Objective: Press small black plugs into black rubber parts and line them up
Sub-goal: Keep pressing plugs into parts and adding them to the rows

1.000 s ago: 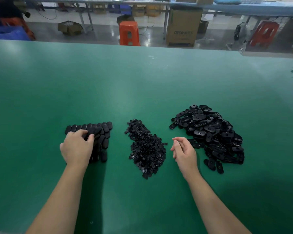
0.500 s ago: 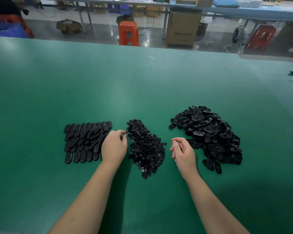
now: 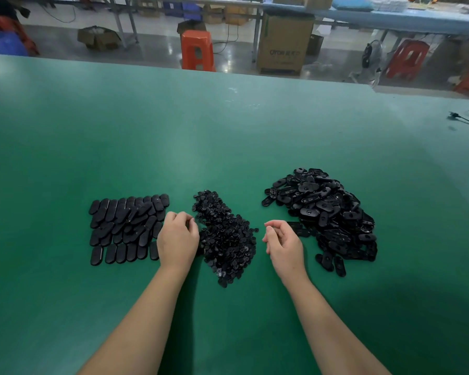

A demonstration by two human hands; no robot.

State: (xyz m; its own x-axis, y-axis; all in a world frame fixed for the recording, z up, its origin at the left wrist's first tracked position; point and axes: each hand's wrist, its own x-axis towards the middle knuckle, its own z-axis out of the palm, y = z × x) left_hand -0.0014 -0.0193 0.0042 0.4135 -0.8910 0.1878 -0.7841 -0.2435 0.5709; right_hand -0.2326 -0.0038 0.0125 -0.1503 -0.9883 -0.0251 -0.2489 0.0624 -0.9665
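Plug heap (image 3: 225,236): loose pile at desk centre, between both hands; it could scatter if fingers rake in carelessly.
Unfilled rubber parts (image 3: 325,215): tangled mound on the right; a pull at the base might topple it toward the plugs.
Finished rows (image 3: 125,228): lined up left, upper rows overlapping; a wrist brush could disorder them.
Left hand (image 3: 178,239): fingers curled at the heap's left edge; whether they pinch a plug, I cannot tell.
Right hand (image 3: 282,243): fingers loosely curled, holding nothing, just beside the mound.
Desk (image 3: 228,136): smooth green surface, so dropped plugs may slide.
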